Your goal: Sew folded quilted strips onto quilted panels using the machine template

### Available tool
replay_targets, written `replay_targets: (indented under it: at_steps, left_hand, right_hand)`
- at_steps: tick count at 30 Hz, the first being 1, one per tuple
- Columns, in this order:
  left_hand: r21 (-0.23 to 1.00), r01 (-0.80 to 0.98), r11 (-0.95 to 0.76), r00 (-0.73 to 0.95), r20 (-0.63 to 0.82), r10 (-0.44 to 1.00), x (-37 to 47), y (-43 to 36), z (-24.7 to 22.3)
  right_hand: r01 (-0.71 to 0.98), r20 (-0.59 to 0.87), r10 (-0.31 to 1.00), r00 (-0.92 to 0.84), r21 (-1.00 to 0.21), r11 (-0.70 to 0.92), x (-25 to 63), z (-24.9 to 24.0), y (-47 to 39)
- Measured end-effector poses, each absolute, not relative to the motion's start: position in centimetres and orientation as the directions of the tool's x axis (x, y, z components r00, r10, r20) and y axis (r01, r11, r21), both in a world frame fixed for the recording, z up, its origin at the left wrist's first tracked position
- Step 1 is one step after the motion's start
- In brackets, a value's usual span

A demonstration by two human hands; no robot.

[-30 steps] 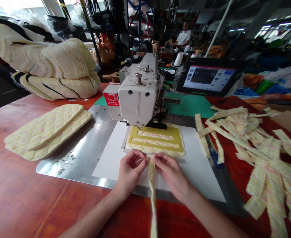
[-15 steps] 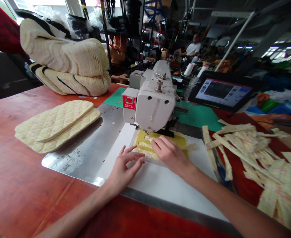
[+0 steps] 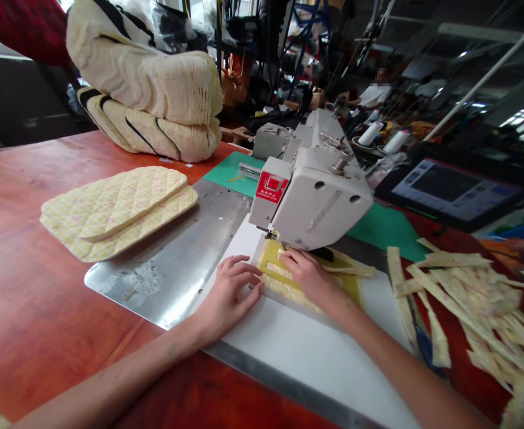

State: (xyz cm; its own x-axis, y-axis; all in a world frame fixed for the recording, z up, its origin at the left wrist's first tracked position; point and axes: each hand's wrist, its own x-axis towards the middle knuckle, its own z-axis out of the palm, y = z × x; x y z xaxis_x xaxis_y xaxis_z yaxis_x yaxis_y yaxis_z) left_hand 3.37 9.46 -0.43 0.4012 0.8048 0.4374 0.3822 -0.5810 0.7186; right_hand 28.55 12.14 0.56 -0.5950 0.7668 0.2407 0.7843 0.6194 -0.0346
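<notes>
Hands [image 3: 309, 277] at fabric strip [image 3: 352, 270], long axis seemingly pointing rightward.

Logged the place as a sewing workshop, apparently on a factory floor. Based this on an industrial sewing machine [image 3: 322, 196] with a red emergency-stop label [image 3: 271, 187], a metal plate [image 3: 172, 238] on the red-brown table [image 3: 12, 208], a screen [image 3: 456, 185] to the right, and white thread cones [image 3: 370, 134] behind. Noted thick piles of quilted fabric [image 3: 155, 89] at left, flat quilted pads [image 3: 119, 208] nearer, and a loose heap of cloth strips [image 3: 480, 292] at right. Recorded crowded racks [image 3: 309, 36] and a person [image 3: 375, 93] in a white top farther back. Found the far background too dim for detail.
</notes>
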Motion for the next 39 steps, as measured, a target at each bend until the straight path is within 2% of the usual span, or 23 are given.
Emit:
replay_targets:
  at_steps: [4,7,11,16,24,30,39]
  left_hand:
    - [0.69,0.359,-0.629,0.483,0.44,0.757,4.0,11.1,-0.4]
    - [0.623,0.326,-0.711,0.595,0.448,0.667,5.2,12.9,-0.2]
    - [0.455,0.331,-0.827,0.708,0.46,0.536,6.8,14.9,-0.3]
    - [0.326,0.372,-0.869,0.759,0.433,0.487,7.3,15.6,-0.6]
    - [0.315,0.425,-0.849,0.728,0.438,0.527,7.5,15.0,-0.7]
    - [0.278,0.456,-0.846,0.724,0.436,0.534,7.6,14.8,-0.8]
    - [0.221,0.478,-0.85,0.737,0.426,0.525,8.1,14.4,-0.6]
  right_hand:
    - [0.776,0.283,0.792,-0.54,-0.197,0.599,28.2,0.1,11.6]
    - [0.796,0.305,0.814,-0.495,-0.216,0.565,27.5,-0.1,11.5]
    - [0.792,0.362,0.813,-0.456,-0.252,0.557,27.4,-0.5,11.3]
    - [0.777,0.422,0.817,-0.393,-0.322,0.54,28.0,-1.2,10.3]
    - [0.824,0.396,0.827,-0.4,-0.24,0.514,29.6,-1.0,9.4]
    - [0.831,0.407,0.855,-0.321,-0.313,0.461,30.5,-1.5,8.5]
    - [0.824,0.411,0.862,-0.296,-0.347,0.448,30.6,-1.7,8.4]
